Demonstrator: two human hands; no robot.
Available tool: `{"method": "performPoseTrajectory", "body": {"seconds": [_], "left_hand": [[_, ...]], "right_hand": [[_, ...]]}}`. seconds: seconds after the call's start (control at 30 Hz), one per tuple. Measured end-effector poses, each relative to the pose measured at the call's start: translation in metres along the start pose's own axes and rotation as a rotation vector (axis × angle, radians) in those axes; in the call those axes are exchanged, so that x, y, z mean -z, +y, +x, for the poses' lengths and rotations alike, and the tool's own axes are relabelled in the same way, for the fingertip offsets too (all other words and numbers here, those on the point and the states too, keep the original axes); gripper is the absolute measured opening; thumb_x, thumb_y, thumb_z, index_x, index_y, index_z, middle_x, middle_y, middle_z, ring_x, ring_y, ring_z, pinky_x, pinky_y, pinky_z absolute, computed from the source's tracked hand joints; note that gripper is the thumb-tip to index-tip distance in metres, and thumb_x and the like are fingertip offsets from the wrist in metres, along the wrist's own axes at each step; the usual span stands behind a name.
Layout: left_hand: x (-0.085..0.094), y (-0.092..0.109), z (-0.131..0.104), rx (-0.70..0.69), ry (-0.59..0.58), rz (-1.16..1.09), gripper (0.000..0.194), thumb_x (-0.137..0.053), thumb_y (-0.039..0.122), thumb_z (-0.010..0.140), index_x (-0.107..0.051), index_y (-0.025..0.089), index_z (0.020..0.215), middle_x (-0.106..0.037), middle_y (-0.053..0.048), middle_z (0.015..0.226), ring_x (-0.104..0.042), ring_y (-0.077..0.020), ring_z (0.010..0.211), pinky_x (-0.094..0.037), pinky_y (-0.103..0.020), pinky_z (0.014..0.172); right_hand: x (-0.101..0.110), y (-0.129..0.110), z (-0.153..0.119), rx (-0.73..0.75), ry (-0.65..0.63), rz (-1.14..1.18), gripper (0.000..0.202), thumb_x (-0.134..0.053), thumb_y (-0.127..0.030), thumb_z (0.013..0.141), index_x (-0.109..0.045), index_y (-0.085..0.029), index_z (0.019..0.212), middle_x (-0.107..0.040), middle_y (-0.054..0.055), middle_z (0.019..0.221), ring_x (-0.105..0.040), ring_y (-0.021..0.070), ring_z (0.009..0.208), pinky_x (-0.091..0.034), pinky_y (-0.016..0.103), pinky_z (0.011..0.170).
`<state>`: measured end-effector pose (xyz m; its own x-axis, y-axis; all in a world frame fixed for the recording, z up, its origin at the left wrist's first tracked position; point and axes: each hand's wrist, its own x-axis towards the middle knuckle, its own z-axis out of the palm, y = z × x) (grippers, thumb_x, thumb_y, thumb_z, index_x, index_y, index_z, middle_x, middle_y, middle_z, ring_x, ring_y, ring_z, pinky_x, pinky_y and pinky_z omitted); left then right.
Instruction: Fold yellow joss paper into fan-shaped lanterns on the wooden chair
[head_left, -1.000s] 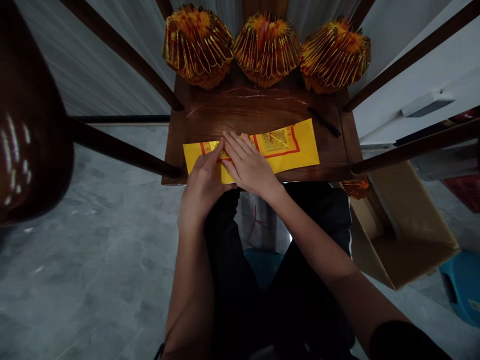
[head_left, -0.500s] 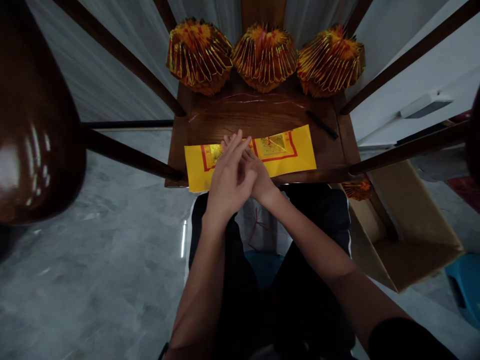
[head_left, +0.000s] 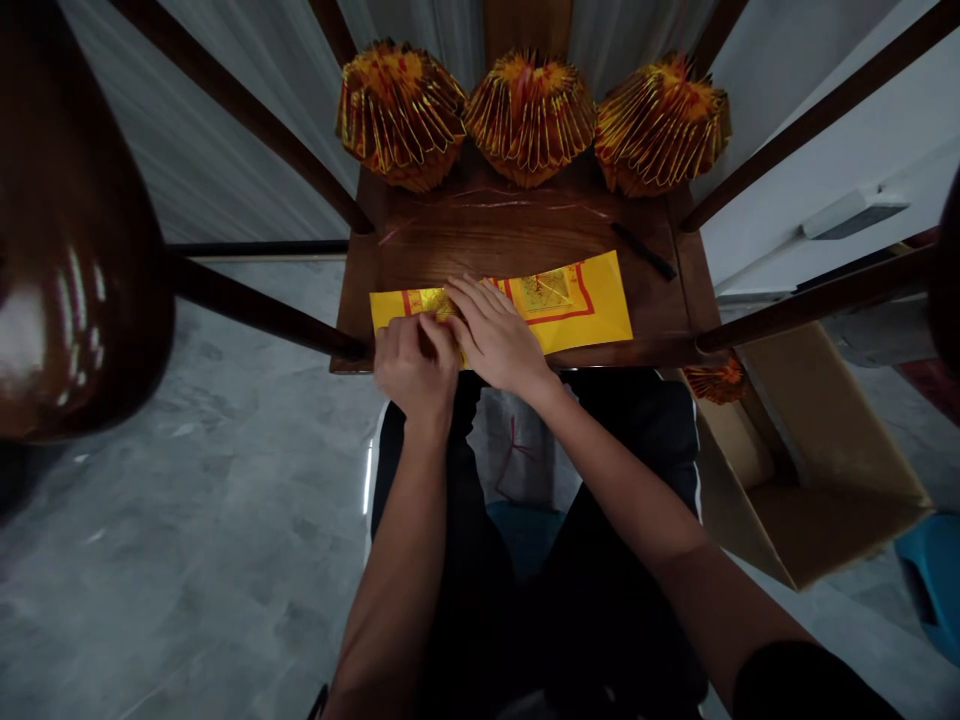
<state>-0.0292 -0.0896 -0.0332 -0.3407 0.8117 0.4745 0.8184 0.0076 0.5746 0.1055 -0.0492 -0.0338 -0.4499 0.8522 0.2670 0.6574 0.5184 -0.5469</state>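
A yellow paper strip (head_left: 592,305) with red borders and gold patches lies across the front of the brown wooden surface (head_left: 487,235). My right hand (head_left: 499,340) rests flat on the middle of the strip, its fingers stretched out to the upper left. At the strip's left part, my left hand (head_left: 418,365) has its fingers curled down at the front edge of the paper, close beside the right fingertips. Those curled fingers hide whether they pinch the paper.
Three pleated gold-and-orange paper ornaments (head_left: 531,120) stand in a row at the back. A thin black stick (head_left: 643,251) lies at the right. An open cardboard box (head_left: 832,470) stands on the floor at the right, near a blue stool (head_left: 934,580).
My hands were crossed over each other above the paper. They have come apart: the left moved left and curled at the front edge, the right settled flat on the strip.
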Motion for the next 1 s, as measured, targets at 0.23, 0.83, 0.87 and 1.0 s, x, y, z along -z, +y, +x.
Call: {"method": "performPoseTrajectory", "body": {"seconds": [0.23,0.83,0.87,1.0], "left_hand": [[0.032,-0.019,0.001,-0.159,-0.142,-0.077,0.032,-0.06,0.051,0.109,-0.076,0.025,0.117,-0.078,-0.012,0.116,-0.071,-0.03,0.112,-0.055,-0.053,0.109],[0.059,-0.021,-0.021,0.062,-0.079,-0.095,0.021,-0.071,0.046,0.103,-0.072,0.025,0.102,-0.078,-0.007,0.107,-0.072,-0.0264,0.105,-0.061,-0.046,0.099],[0.059,-0.02,-0.021,0.083,-0.079,-0.075,0.022,-0.072,0.047,0.102,-0.071,0.025,0.102,-0.077,-0.008,0.107,-0.07,-0.0272,0.106,-0.061,-0.046,0.099],[0.057,-0.017,-0.019,0.057,-0.051,0.021,0.022,-0.074,0.046,0.101,-0.067,0.026,0.096,-0.076,-0.009,0.106,-0.068,-0.0307,0.109,-0.056,-0.054,0.105]], "right_hand": [[0.001,-0.003,0.0,-0.027,0.023,-0.001,0.058,-0.03,-0.043,0.118,-0.054,-0.017,0.164,-0.048,0.011,0.177,-0.036,0.0234,0.169,-0.021,0.051,0.145],[0.001,-0.003,-0.002,-0.001,0.015,0.004,0.063,-0.026,-0.044,0.117,-0.047,-0.015,0.169,-0.04,0.01,0.182,-0.028,0.0227,0.173,-0.014,0.052,0.146],[0.001,-0.003,-0.002,-0.001,0.016,-0.002,0.063,-0.026,-0.044,0.117,-0.047,-0.013,0.169,-0.04,0.011,0.182,-0.028,0.0228,0.173,-0.014,0.052,0.146],[0.002,-0.004,-0.002,-0.007,0.015,0.003,0.063,-0.027,-0.044,0.117,-0.046,-0.014,0.169,-0.039,0.011,0.182,-0.028,0.0231,0.173,-0.014,0.053,0.146]]}}
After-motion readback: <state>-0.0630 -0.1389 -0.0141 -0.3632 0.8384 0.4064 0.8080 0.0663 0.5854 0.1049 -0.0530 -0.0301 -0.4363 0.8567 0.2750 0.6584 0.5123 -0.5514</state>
